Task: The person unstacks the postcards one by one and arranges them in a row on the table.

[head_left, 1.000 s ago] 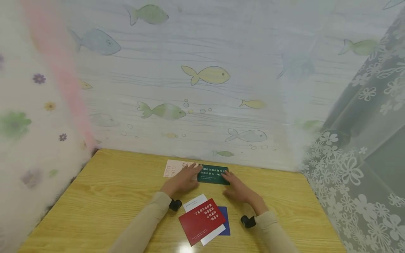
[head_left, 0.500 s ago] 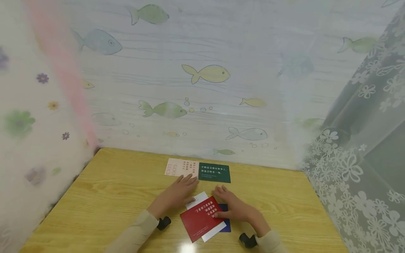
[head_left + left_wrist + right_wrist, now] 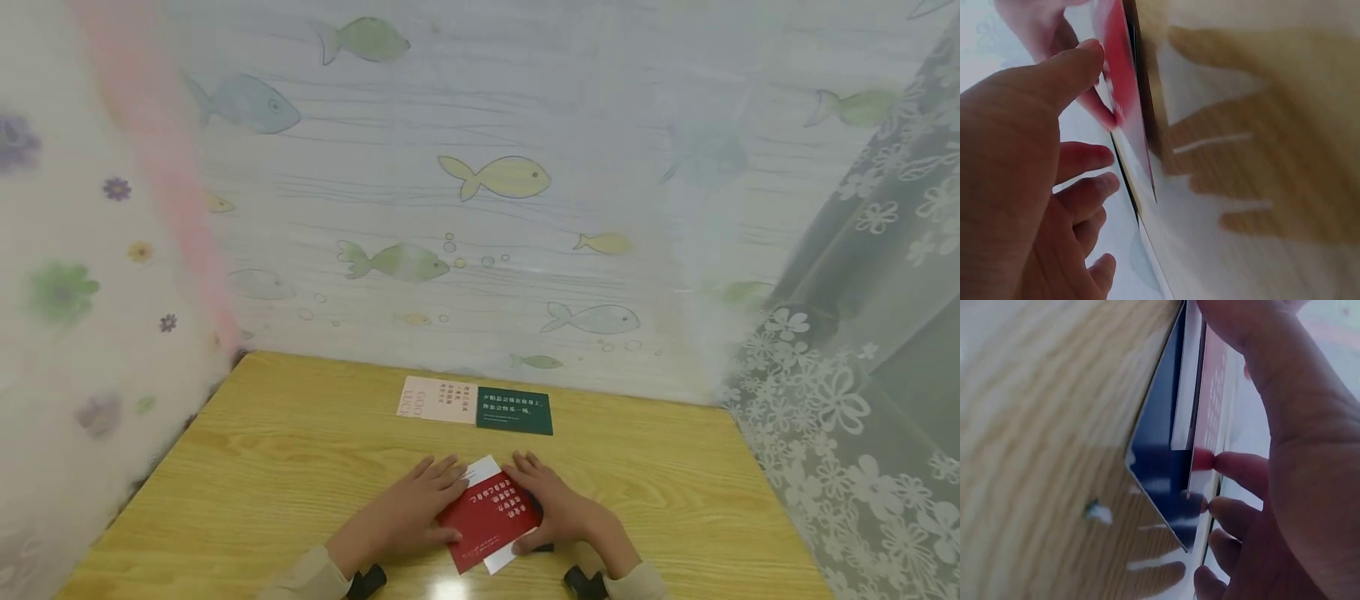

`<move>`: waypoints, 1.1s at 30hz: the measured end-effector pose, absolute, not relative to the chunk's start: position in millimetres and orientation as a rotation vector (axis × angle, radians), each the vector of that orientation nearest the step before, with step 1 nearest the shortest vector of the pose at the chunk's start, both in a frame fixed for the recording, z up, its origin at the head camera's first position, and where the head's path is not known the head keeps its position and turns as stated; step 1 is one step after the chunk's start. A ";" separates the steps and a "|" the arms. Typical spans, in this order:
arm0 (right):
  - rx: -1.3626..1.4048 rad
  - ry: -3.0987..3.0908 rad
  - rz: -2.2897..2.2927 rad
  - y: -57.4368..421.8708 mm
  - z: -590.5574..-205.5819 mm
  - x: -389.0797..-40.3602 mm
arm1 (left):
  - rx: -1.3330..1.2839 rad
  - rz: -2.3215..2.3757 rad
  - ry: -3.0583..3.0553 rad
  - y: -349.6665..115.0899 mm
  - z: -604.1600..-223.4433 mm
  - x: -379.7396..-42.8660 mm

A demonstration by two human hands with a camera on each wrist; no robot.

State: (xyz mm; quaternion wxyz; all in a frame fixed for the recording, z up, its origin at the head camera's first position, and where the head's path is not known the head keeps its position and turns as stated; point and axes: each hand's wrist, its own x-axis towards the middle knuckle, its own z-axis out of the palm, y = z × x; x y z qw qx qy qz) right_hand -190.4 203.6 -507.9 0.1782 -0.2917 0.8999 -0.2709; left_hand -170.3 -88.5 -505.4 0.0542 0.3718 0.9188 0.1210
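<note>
A red card with white lettering lies on top of a loose pile at the front middle of the table. White card edges stick out beneath it, and a dark blue card shows at the bottom right of the pile. My left hand is at the pile's left, its thumb over the red card and its fingers stretched toward the white edge. On the right side, my right hand spans the pile, index fingertip at the red card and thumb by the near white edge. The blue card is mostly covered.
A pale pink card and a dark green card lie side by side farther back on the wooden table. A fish-patterned cloth hangs behind the table, and a lace curtain hangs at the right.
Both hands have left the pink and green cards and come back toward me to the red card's pile. The pink and green cards now lie uncovered, side by side.
</note>
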 end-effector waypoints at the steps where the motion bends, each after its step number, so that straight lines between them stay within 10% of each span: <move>1: -0.822 2.549 -0.760 204.2 -507.9 -189.6 | 1.128 0.353 2.787 -88.0 -504.4 -167.4; 33: -0.739 2.652 -0.768 209.0 -506.7 -166.2 | 0.968 0.485 2.777 -109.0 -507.2 -163.2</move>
